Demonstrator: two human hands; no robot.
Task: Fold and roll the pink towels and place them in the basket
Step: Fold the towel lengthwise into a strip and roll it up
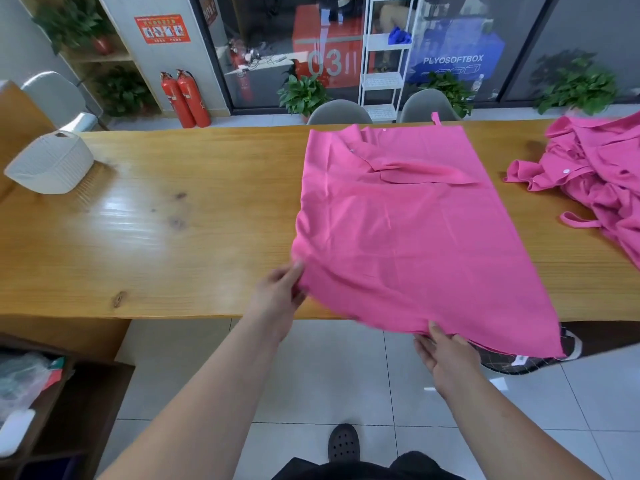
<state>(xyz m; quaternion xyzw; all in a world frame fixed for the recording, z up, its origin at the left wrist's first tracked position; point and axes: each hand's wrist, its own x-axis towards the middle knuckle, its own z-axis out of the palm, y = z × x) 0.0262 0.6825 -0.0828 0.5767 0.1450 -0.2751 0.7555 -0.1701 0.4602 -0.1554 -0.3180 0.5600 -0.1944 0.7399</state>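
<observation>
Pinching the towel (408,237) by its near edge in your left hand (278,294) and right hand (445,355), nothing is rolled yet; pile (595,181) and basket (52,164) wait

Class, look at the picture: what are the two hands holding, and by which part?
Both hold the spread towel: the left hand pinches its near left corner, the right hand grips its near edge.
</observation>
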